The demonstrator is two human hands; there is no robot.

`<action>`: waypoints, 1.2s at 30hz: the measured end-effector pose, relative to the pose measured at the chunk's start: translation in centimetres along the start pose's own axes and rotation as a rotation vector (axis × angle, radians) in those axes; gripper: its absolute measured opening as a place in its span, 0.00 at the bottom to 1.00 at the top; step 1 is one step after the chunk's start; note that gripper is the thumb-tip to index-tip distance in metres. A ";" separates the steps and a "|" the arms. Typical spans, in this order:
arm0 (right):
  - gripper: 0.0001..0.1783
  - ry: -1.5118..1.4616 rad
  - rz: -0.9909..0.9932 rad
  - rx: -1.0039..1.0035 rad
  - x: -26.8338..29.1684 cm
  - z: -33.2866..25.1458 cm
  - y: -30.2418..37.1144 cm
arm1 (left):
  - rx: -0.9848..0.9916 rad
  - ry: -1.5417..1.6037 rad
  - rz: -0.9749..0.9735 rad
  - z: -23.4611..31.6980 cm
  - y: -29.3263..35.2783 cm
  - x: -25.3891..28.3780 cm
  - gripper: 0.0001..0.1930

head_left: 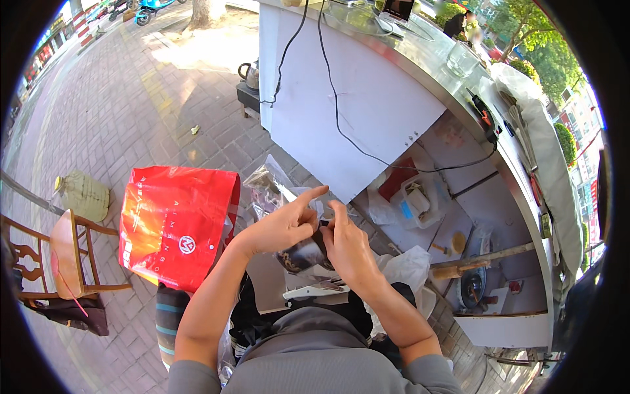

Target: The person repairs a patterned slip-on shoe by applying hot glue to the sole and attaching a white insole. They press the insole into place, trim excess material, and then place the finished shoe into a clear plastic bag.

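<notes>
My left hand [289, 224] is in front of my lap, its index finger stretched forward and the other fingers curled in at the clear plastic bag [266, 187]. Close beside it, my right hand [348, 248] is bent round the near right side of the bag, thumb turned inward. Dark contents [303, 255] show through the plastic below my hands. My fingers hide part of the bag's middle. On my lap, under the bag, lie a brown cardboard piece [266, 282] and a flat white object [316, 291] whose kind I cannot make out.
A large red shopping bag [177, 223] stands at my left, near a wooden chair [69, 249] and a yellowish plastic jug [85, 196]. Ahead and right is a metal-topped counter [433, 62] with hanging black cables [335, 98]. Its open shelves hold a clear plastic container [420, 200].
</notes>
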State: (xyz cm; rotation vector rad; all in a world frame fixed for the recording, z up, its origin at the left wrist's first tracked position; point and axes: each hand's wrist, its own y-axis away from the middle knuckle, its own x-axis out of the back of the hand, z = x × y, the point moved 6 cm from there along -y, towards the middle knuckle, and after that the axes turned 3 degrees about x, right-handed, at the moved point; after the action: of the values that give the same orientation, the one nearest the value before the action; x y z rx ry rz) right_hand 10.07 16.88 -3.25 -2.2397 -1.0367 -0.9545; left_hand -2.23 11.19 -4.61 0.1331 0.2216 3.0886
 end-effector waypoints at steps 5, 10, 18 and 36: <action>0.07 0.153 -0.026 0.055 -1.4 1.2 0.4 | -0.084 -0.135 0.032 -0.6 0.7 -1.9 0.42; 0.07 0.371 -0.102 0.109 -2.6 2.7 2.2 | -0.097 -0.554 0.221 -3.2 2.4 -4.7 0.36; 0.08 0.029 -0.106 0.244 -2.4 4.4 1.9 | -0.236 -0.867 0.427 -4.6 4.9 -6.3 0.27; 0.12 -0.074 -0.093 0.305 -2.9 7.7 3.1 | -0.107 -0.766 0.959 -7.6 9.3 -5.8 0.13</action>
State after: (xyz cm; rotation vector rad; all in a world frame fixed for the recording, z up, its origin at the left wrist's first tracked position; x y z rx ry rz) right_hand 14.17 18.90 -10.79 -2.0019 -1.2382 -0.6996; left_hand 2.56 0.60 -11.27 1.8392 -0.0797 3.5188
